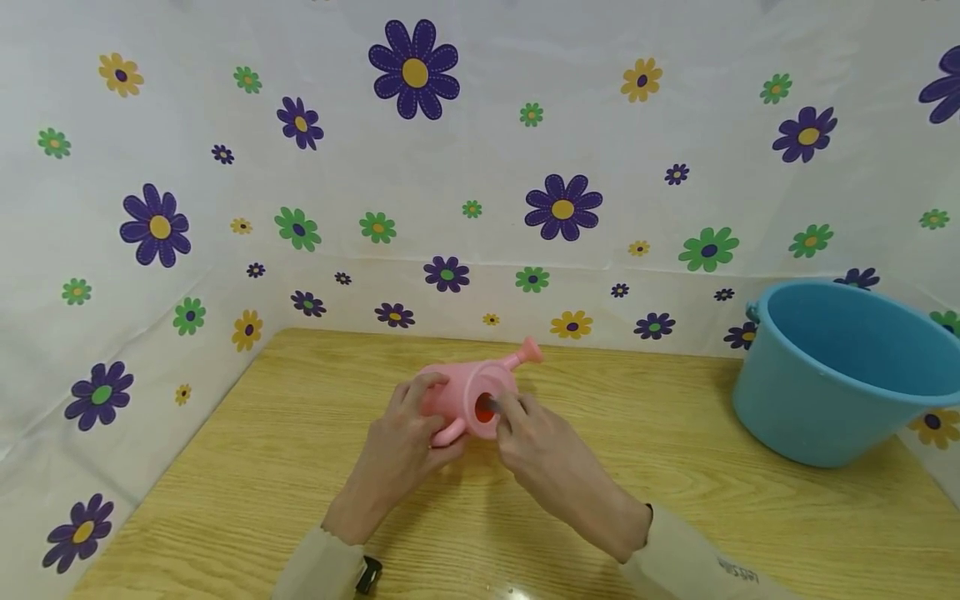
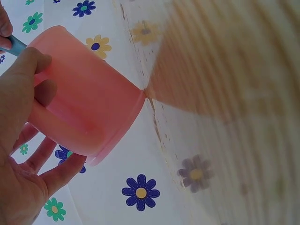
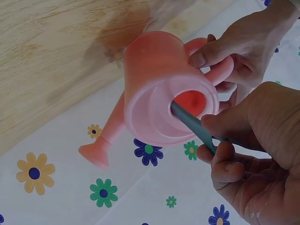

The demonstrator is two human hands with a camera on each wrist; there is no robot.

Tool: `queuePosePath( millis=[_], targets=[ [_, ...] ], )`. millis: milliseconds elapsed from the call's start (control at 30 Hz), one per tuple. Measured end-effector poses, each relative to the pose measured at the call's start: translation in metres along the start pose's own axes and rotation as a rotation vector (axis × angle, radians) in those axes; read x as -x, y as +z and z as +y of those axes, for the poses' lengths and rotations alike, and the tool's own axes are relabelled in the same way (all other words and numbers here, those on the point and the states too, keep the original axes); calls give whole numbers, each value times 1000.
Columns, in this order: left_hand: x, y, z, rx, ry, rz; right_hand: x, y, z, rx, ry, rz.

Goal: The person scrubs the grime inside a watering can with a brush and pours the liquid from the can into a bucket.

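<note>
Pink watering can point(image 1: 456, 393) tilted at tabletop point(image 1: 225, 467). Left hand point(image 1: 397, 450) curled round handle point(image 3: 221, 72), likely steadying it so opening point(image 3: 195, 103) faced right hand point(image 1: 547, 458), which pinched grey-blue tool point(image 3: 190, 123), end at opening.

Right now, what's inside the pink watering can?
A grey-blue tool reaches into the watering can, held in the fingers of the right hand. Some reddish interior shows. The tool's inserted end and whatever lies deeper are hidden.
</note>
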State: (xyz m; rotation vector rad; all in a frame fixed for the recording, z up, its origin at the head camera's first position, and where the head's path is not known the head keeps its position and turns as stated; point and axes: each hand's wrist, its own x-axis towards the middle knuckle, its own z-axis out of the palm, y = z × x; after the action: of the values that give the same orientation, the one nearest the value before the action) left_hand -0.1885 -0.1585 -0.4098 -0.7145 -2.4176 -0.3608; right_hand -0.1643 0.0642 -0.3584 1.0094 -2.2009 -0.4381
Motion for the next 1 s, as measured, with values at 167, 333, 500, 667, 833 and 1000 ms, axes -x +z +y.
queuePosePath(
  millis=[167, 333, 500, 667, 833, 1000],
  targets=[
    [0, 0, -1, 5, 1, 5, 1, 1, 2, 1, 6, 13],
    [-1, 0, -2, 3, 12, 7, 0, 4, 2, 56, -13, 1],
    [-1, 0, -1, -7, 13, 9, -1, 7, 1, 72, -29, -41],
    [-1, 0, -1, -13, 9, 9, -2, 11, 0, 58, -19, -50],
    [0, 0, 0, -17, 9, 3, -2, 16, -1, 4, 3, -55],
    [0, 0, 0, -13, 4, -7, -3, 19, -1, -43, 17, -50]
  ],
)
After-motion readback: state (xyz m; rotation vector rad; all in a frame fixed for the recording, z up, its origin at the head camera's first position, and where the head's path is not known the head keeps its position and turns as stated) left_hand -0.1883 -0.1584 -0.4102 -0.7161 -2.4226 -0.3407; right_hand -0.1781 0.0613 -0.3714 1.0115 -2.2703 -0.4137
